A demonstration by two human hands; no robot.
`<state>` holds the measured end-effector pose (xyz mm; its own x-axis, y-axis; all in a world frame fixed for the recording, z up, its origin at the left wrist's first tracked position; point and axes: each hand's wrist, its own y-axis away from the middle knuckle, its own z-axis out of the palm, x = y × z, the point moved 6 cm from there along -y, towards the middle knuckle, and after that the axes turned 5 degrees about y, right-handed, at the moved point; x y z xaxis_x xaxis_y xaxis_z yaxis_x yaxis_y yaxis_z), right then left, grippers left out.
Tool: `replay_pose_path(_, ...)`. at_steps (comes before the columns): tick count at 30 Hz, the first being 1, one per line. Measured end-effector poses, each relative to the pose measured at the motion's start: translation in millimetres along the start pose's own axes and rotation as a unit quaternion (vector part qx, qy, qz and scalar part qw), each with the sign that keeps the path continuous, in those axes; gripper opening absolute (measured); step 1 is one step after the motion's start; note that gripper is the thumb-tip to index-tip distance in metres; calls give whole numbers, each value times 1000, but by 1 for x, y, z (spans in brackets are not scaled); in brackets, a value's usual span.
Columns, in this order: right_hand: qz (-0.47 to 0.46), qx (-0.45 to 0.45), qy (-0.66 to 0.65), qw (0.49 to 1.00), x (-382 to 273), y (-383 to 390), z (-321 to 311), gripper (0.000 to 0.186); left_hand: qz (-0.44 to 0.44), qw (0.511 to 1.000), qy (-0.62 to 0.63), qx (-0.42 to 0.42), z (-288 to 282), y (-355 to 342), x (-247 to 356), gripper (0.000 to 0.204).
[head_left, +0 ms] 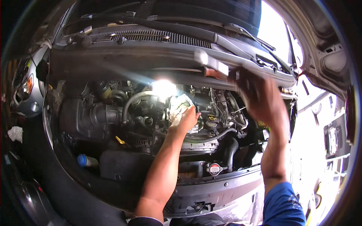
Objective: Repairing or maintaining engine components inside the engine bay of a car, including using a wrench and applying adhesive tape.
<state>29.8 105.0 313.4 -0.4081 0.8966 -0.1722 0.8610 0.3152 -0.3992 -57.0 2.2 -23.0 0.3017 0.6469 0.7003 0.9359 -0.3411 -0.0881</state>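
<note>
My left hand (187, 119) is closed round a crumpled white rag (181, 104), low over the middle of the engine (211, 109). A dazzling light (164, 88) glares just beyond the rag and hides what lies there. To the right and higher, my right hand (260, 92) is smeared by motion. A blurred tool with a pale, block-like head (213, 64) and a reddish-brown part sticks out leftward from its fingers, above the engine's far edge. Its exact kind cannot be made out.
Around the engine are a black air intake box (81, 116), a yellow dipstick handle (120, 140), a blue-capped reservoir (83, 160) and a radiator cap (214, 169). The raised hood (324, 45) curves over the right side. White crumpled material (15, 133) lies at far left.
</note>
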Motion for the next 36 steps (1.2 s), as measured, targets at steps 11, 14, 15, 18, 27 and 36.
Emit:
replay_pose_path(11,-26,-113,174,978,98,20,204,16,7,998,-66,-8,-15,3,25,40)
replay_pose_path(14,-82,-30,207,974,129,-8,218,18,-10,998,-59,-23,-31,2,51,39)
replay_pose_path(15,-160,48,214,963,118,-15,219,20,-16,998,-59,-20,-33,5,47,39)
replay_pose_path(18,-200,141,173,954,109,-26,230,21,1,997,-75,27,-40,14,43,37)
replay_pose_path(27,-66,47,-141,987,226,-44,278,10,14,998,-53,13,-28,-1,55,34)
replay_pose_path(36,-315,43,501,805,213,-3,266,19,18,998,-59,-9,-19,3,44,32)
